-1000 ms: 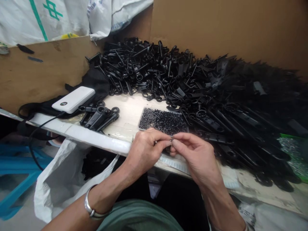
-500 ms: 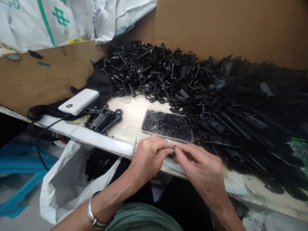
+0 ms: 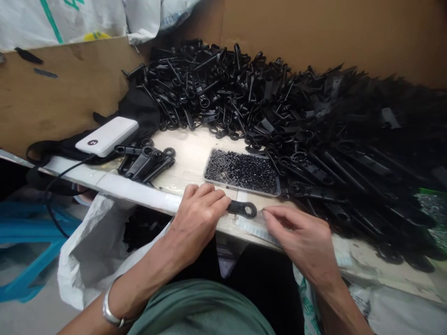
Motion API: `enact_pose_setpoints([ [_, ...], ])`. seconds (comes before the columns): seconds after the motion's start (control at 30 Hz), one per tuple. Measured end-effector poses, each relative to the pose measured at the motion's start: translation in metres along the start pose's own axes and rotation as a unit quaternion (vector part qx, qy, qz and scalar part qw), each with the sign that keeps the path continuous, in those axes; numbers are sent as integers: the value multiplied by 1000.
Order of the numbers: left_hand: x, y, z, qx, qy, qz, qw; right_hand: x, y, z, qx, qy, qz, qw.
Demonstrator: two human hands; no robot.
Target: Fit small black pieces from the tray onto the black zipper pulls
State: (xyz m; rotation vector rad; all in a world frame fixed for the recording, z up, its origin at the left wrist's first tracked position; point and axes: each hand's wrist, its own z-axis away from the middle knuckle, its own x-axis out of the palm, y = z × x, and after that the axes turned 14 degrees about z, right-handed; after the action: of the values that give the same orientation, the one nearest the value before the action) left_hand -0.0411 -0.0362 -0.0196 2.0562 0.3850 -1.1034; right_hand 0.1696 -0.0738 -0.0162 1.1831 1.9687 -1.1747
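My left hand (image 3: pixel 199 215) is closed around a black plastic handle with a ring-shaped end (image 3: pixel 243 209). The ring end points right, low over the table's front edge. Just right of the ring, my right hand (image 3: pixel 301 237) pinches with thumb and forefinger. A tiny dark piece seems to be at its fingertips, too small to name. Behind both hands lies a shallow clear tray (image 3: pixel 240 190) filled with tiny black and grey parts. A few similar black ringed handles (image 3: pixel 148 160) lie in a small pile to the left.
A large heap of black plastic parts (image 3: pixel 223 93) covers the table's back and right. A white power bank (image 3: pixel 106 136) with a black cable sits at left. Below the front edge hangs an open white sack (image 3: pixel 84 251); a blue stool (image 3: pixel 31 251) stands beyond. Cardboard walls (image 3: pixel 314 37) enclose the back.
Both hands were fingertip to fingertip; now they are apart. The black ringed handle has come into view in my left hand. The camera view has tilted slightly down.
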Motion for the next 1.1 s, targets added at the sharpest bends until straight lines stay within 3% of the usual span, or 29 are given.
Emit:
enact_pose_setpoints([
  [0.4,9,14,6,3,17,64,998,0,3,9,-55,-62,43,996],
  [0.63,17,13,8,-3,38,102,994,5,-1,6,-108,-49,99,988],
  [0.9,19,12,10,-14,27,135,990,-1,-13,5,-154,-101,229,956],
  [1.1,21,12,11,-13,36,138,990,-8,-31,-2,-125,-203,298,924],
])
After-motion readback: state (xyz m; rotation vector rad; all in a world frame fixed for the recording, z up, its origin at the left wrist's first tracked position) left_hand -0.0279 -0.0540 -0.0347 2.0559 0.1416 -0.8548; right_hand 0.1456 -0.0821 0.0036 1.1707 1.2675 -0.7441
